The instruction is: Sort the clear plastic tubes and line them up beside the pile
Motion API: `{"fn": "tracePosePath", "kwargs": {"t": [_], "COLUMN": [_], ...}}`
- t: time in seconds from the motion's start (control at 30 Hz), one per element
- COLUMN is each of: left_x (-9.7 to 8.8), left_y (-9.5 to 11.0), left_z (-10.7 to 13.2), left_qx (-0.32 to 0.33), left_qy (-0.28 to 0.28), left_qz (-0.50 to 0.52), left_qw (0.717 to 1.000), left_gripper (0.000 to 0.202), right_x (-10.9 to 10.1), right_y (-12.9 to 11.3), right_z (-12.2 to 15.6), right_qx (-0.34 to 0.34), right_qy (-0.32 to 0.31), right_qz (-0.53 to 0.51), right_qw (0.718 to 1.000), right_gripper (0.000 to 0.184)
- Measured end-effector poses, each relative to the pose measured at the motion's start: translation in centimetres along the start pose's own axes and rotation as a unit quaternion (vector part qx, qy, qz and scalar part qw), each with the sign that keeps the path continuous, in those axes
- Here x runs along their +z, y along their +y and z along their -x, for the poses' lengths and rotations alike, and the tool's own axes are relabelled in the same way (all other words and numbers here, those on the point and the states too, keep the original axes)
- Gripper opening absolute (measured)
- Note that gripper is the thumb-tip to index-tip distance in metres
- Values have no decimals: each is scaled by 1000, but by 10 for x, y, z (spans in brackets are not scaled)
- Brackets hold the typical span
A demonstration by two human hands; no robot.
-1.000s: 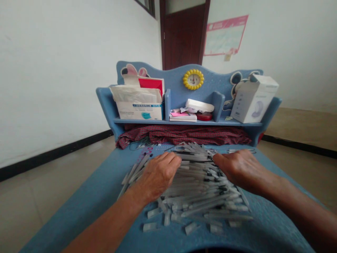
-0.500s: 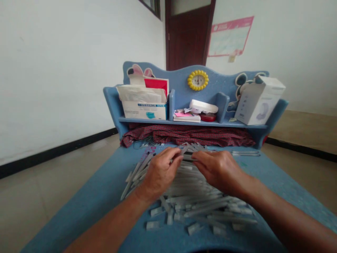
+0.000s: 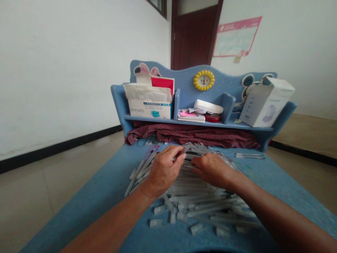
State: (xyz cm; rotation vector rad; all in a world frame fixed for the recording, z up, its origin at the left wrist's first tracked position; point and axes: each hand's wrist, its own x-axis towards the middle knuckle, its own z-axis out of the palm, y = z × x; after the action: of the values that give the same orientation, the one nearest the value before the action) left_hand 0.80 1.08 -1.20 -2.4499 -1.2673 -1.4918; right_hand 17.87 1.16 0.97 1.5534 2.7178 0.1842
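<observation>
My left hand is closed, thumb and forefinger pinched on a translucent pen part that sticks out toward the upper right; whether it is a cap or a barrel I cannot tell. Close by on the right, my right hand has its fingers curled together over the pile, and what they hold, if anything, is hidden. Beneath both hands spreads a heap of whitish translucent pens, slightly blurred. Short clear pen caps lie scattered along the near side of the heap.
The blue desk has a shelf at its back, bearing a mask box, papers, a red case and a white box. Checked cloth lies below the shelf. Several thin rods rest at the right.
The view has shifted slightly, moving the scene rightward. My right hand has moved slightly down, and its fingers are more curled. My left hand keeps its pinch.
</observation>
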Motion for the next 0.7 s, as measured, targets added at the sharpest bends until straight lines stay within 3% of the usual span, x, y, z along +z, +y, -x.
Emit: {"fn": "tracePosePath", "kwargs": {"t": [0.4, 0.7], "left_x": [3, 6], "left_y": [0, 1], "left_z": [-3, -2], "left_qx": [35, 63], "left_qy": [-6, -38], "left_qz": [-19, -33], "left_qw": [999, 997], "left_gripper": [16, 21], "right_x": [-10, 3], "right_y": [37, 61], "right_z": [29, 87], "right_qx": [28, 42], "right_qy": [32, -69], "right_qz": [-26, -93], "right_qw": [999, 992], "right_gripper": [20, 15]}}
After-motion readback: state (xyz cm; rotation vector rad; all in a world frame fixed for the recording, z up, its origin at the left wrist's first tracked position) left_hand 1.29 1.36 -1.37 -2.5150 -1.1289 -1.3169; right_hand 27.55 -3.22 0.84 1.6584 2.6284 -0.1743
